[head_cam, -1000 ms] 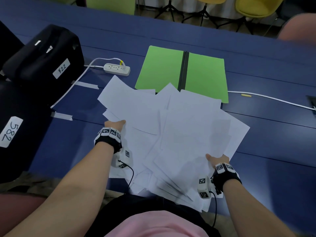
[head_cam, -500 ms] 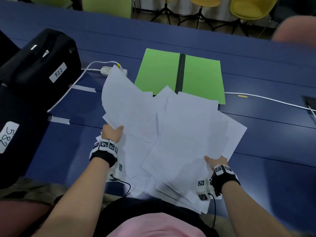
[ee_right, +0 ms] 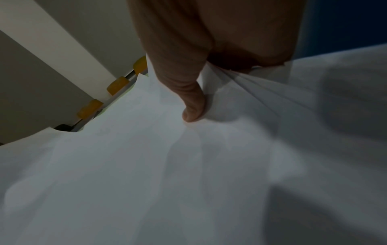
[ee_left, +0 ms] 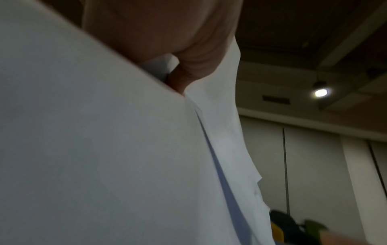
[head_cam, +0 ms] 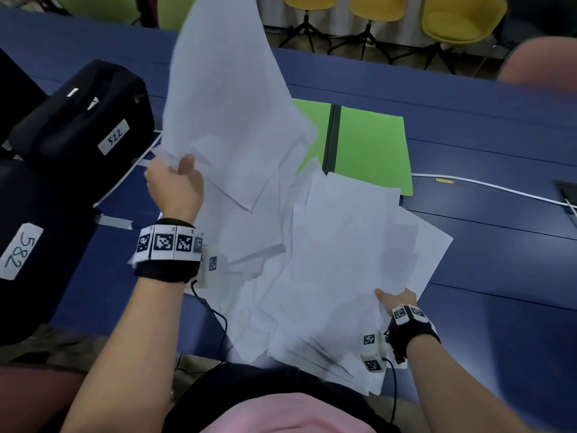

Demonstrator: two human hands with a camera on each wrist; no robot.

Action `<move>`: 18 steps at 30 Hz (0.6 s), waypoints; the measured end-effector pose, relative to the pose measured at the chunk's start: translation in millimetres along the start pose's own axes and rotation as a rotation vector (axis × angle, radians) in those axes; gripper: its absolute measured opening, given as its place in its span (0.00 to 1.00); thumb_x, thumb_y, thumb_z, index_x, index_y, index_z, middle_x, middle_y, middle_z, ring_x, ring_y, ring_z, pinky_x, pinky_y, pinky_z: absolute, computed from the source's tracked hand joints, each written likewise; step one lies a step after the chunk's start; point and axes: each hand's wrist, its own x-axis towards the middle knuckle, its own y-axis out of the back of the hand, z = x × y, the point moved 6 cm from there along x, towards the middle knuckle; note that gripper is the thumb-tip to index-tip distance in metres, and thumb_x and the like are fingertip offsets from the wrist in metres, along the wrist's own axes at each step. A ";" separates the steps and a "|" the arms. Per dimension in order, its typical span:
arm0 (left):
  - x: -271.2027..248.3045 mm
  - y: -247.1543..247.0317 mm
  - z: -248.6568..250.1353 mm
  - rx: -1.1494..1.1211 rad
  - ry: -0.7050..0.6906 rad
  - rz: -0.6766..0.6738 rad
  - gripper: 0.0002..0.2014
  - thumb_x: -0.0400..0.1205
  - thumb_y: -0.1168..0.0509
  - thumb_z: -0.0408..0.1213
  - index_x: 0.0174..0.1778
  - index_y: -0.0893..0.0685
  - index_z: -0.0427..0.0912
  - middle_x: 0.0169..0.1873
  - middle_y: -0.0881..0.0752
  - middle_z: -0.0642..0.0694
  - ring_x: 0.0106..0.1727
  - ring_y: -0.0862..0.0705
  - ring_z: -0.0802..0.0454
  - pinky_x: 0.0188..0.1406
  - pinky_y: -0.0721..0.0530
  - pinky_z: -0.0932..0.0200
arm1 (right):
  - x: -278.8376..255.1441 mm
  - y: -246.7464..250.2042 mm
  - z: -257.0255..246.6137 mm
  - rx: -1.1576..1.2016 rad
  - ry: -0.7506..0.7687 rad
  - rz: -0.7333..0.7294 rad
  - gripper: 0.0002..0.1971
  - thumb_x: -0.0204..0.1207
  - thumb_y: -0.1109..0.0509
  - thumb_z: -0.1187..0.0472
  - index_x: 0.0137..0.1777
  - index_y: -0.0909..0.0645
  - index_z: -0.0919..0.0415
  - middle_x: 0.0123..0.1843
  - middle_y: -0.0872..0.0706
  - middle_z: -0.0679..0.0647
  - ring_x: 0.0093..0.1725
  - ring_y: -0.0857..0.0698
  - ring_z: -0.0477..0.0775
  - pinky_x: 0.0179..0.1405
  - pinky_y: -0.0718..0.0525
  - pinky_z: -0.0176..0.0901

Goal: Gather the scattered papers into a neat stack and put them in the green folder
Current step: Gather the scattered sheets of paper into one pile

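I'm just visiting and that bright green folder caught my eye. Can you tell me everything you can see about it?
The green folder lies open and flat on the blue table, beyond the papers. It shows two plain bright green panels, card or plastic by the look, joined by a dark spine down the middle. Its left panel is largely hidden behind raised sheets, and loose papers overlap its near edge. Neither hand touches it, and nothing is filed in it yet.

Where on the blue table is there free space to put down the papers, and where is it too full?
Bare blue table lies right of the papers, below the white cable. A smaller patch sits left of the left hand, beside the black cases. The middle is crowded; sheets overlap the green folder.
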 end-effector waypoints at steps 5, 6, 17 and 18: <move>4.4 -8.9 3.2 -0.270 0.130 -0.035 0.18 0.82 0.35 0.34 0.63 0.33 0.33 0.47 0.23 0.51 0.58 0.23 0.52 0.57 0.23 0.69 | 0.2 -0.6 -0.3 -0.022 0.014 -0.016 0.25 0.72 0.25 0.61 0.66 0.24 0.74 0.65 0.17 0.68 0.64 0.19 0.70 0.62 0.21 0.54; 6.6 -13.1 -0.1 -0.276 0.146 -0.055 0.22 0.82 0.34 0.34 0.68 0.35 0.32 0.55 0.22 0.46 0.62 0.23 0.51 0.64 0.24 0.66 | 0.7 -0.7 0.0 -0.032 0.015 -0.018 0.25 0.72 0.25 0.60 0.66 0.23 0.73 0.65 0.17 0.68 0.64 0.18 0.69 0.62 0.21 0.54; -40.1 -73.2 -18.9 -0.203 0.390 -0.420 0.20 0.83 0.36 0.37 0.67 0.32 0.36 0.49 0.26 0.47 0.51 0.24 0.50 0.55 0.30 0.59 | 5.5 -1.0 4.6 0.020 0.025 -0.068 0.23 0.74 0.27 0.65 0.67 0.24 0.73 0.64 0.17 0.67 0.63 0.18 0.69 0.57 0.22 0.48; -46.1 -79.3 -21.3 -0.195 0.396 -0.451 0.29 0.83 0.35 0.37 0.75 0.39 0.33 0.57 0.26 0.45 0.59 0.25 0.49 0.57 0.32 0.60 | 6.8 -2.2 6.3 0.022 0.028 -0.074 0.23 0.74 0.28 0.65 0.67 0.24 0.72 0.64 0.16 0.66 0.63 0.17 0.68 0.55 0.22 0.46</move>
